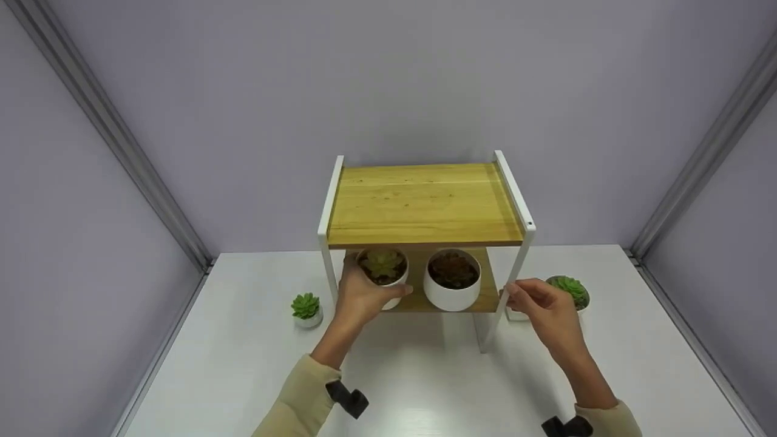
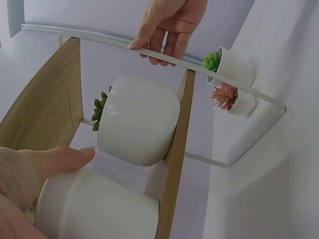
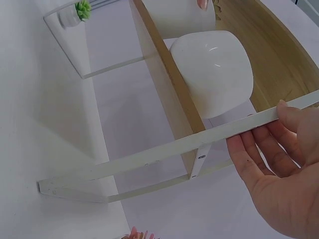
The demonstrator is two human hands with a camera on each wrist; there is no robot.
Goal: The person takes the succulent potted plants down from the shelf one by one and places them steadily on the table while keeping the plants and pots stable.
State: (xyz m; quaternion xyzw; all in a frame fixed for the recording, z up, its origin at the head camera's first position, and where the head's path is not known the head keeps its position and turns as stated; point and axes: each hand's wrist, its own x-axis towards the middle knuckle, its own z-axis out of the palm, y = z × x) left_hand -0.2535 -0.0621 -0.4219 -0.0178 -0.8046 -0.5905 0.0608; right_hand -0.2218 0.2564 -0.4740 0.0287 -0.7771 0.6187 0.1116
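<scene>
A two-tier wooden shelf (image 1: pixel 425 203) with a white frame stands on the table. My left hand (image 1: pixel 359 298) holds a white pot (image 2: pixel 99 204) at the left of the lower board, its thumb across the front and its fingers round the left side. A green succulent (image 1: pixel 382 263) grows in that pot. To its right on the same board sits another white pot (image 1: pixel 451 297) with a dark reddish plant. My right hand (image 1: pixel 551 315) pinches the white front upright (image 3: pixel 244 124) on the shelf's right side, thumb on one face and fingers on the other.
On the white table (image 1: pixel 243 364), a small potted green succulent (image 1: pixel 305 306) stands left of the shelf. Right of it are a white pot with a green plant (image 1: pixel 570 289) and a pot with a pink succulent (image 2: pixel 227 96). Grey walls (image 1: pixel 413 79) enclose the back and sides.
</scene>
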